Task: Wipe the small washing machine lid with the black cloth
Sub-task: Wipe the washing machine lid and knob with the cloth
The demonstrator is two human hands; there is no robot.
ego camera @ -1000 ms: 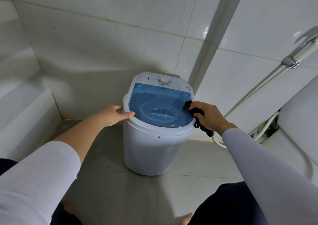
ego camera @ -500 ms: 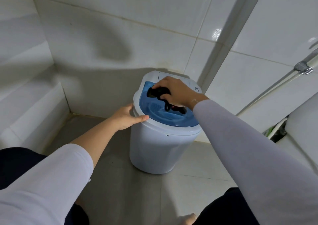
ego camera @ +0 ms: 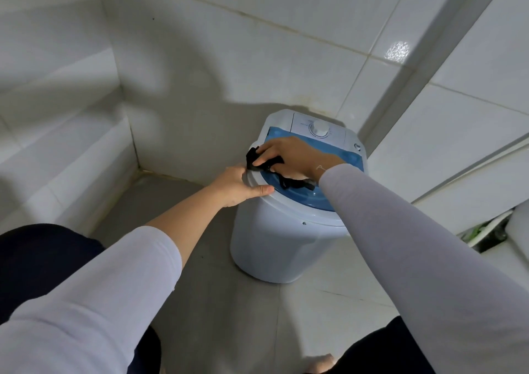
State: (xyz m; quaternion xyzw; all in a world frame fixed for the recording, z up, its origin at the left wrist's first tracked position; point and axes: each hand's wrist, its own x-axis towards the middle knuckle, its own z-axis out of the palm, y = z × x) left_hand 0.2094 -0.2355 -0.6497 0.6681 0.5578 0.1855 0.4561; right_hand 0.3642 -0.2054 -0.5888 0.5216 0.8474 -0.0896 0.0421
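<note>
A small white washing machine (ego camera: 274,247) stands on the floor in the wall corner, with a translucent blue lid (ego camera: 347,159) and a white dial (ego camera: 320,128) behind it. My right hand (ego camera: 289,156) presses a crumpled black cloth (ego camera: 253,159) onto the lid's left edge; a strip of the cloth trails across the lid under my wrist. My left hand (ego camera: 237,184) grips the machine's left rim, its thumb lying along the white edge, just below the cloth. My right forearm hides most of the lid.
White tiled walls close in behind and to the left. A low white tiled ledge (ego camera: 57,156) runs along the left. A white fixture (ego camera: 518,230) and a green-tinged hose (ego camera: 478,230) sit at the right. Grey floor tiles (ego camera: 223,302) lie in front of the machine.
My right hand has swept the black cloth from the lid's right edge across to its left edge. The view has shifted, so the machine sits further right. My left hand stays on the rim.
</note>
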